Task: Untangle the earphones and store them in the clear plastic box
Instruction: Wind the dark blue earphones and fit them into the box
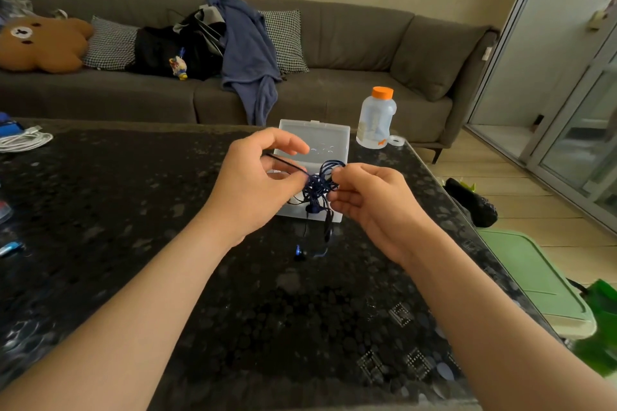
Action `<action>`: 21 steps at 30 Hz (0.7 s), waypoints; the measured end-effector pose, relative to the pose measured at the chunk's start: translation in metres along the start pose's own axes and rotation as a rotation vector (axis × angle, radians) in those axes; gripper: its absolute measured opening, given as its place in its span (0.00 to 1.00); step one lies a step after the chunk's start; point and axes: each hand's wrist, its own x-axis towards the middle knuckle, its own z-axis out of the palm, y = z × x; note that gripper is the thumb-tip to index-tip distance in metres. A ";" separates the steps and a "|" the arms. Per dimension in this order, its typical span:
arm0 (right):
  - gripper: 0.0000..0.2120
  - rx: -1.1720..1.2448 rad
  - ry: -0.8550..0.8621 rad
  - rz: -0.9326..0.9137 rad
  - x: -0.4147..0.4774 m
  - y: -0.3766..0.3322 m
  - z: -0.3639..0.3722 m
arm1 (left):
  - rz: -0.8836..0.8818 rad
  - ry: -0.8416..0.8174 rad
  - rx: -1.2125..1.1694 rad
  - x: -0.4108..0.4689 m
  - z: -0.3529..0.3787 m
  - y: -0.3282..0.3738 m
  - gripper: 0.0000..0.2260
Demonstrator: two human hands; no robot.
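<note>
A tangled bundle of dark blue earphones (317, 187) hangs between my hands above the dark table. My left hand (257, 183) pinches a strand of the cord that runs up over its fingers. From the right side, my right hand (367, 200) pinches the knot with thumb and fingers. One earbud (329, 233) dangles below the knot; another (299, 253) lies on the table. The clear plastic box (330, 140) stands open just behind my hands, its lid raised towards the sofa.
A clear bottle with an orange cap (375, 117) and a tape roll (395, 141) stand right of the box. A white cable (23, 140) lies at the table's far left. A green bin lid (534, 280) sits past the table's right edge. A grey sofa (334, 90) runs behind.
</note>
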 end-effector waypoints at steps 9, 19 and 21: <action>0.03 -0.019 -0.034 -0.037 -0.005 -0.003 -0.004 | -0.164 -0.119 0.195 0.000 -0.001 0.002 0.19; 0.05 -0.020 -0.015 -0.160 -0.004 0.001 -0.002 | -0.469 -0.249 0.000 0.001 0.004 0.002 0.13; 0.05 -0.036 -0.004 -0.170 -0.004 0.000 -0.003 | -0.510 -0.246 -0.086 0.001 0.002 0.001 0.21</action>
